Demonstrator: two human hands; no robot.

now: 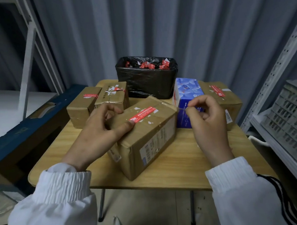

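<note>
Head view: the left hand (100, 131) grips the cardboard box (151, 135) to steady it while fingers (194, 103) of the right hand (208, 118) pinch clear tape (181, 110) at its right end, seemingly for peeling.

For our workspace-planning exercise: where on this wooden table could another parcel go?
Bare wood runs along the near edge of the wooden table, in front of the large brown cardboard box the left hand grips, and beneath the right hand, pinching what looks like clear tape. The back is crowded: black-lined bin, blue tissue box, smaller cardboard boxes.
</note>
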